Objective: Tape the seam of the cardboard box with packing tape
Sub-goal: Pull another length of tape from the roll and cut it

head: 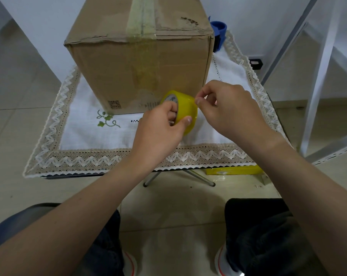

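Head view looks down on a small table draped in a white cloth with a lace zigzag border. On its far half stands the cardboard box, upright, its near face square to the camera and its top seam running straight away from the viewer; a strip of yellowish tape already lies along that seam and folds down over the near top edge. A blue object shows just behind the box's right rear corner.

Nearer, just in front of the box's lower right part, the left hand holds the roll of packing tape above the cloth. Fingers pass through the core and the thumb presses on the outer yellow band. The roll's axis lies roughly level, with the open core facing left and up.

Right hand sits just right of the roll, its thumb and forefinger pinched narrowly together at the roll's upper right rim, touching the tape surface; whether they hold a loose end cannot be told.
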Demonstrator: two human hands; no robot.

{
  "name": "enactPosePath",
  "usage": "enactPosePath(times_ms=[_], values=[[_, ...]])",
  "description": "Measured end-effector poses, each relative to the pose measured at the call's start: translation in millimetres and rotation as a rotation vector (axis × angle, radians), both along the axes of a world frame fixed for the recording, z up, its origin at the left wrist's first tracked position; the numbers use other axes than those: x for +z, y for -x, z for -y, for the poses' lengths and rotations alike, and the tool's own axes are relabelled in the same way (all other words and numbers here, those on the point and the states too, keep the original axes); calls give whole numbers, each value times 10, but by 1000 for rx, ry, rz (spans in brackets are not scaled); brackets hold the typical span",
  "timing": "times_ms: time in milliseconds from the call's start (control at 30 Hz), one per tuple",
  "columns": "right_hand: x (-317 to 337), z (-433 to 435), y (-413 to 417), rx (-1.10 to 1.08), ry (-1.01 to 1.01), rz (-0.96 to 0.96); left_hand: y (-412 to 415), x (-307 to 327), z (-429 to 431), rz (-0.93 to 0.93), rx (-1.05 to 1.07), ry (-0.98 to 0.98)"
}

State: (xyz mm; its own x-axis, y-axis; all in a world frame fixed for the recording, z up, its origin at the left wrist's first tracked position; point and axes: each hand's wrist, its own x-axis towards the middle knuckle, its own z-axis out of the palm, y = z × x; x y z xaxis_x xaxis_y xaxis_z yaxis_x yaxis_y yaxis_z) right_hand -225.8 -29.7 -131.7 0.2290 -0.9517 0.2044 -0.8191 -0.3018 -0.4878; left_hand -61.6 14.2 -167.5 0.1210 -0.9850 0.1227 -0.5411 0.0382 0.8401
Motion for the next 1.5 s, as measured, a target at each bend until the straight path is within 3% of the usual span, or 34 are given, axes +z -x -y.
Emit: enactPosePath(times_ms=[267,667,867,1233,1500], values=[[-108,105,14,54,-123,267,-5,1,-3,-31,-6,-8],[-130,91,-2,66,202,91,1,33,-16,-24,5,-10],[-149,121,-2,43,111,184,-1,39,-13,-24,10,-18],[-162,157,17,59,-232,457,-15,26,-13,-38,6,-17],[-179,148,-30,29,-93,429,-18,34,-7,-39,15,-4]])
